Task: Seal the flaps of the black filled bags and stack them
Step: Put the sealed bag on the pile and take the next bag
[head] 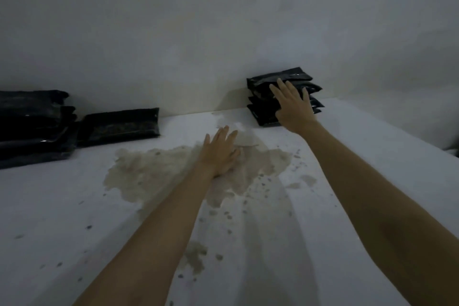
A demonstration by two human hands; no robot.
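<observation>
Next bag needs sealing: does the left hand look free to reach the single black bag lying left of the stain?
Probably yes: the left hand is open and empty, with bare table between it and the single bag.

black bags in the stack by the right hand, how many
4 show, piled against the wall: top bag, second bag, third bag, bottom bag. The right hand covers the stack's front, so more may be hidden.
</observation>
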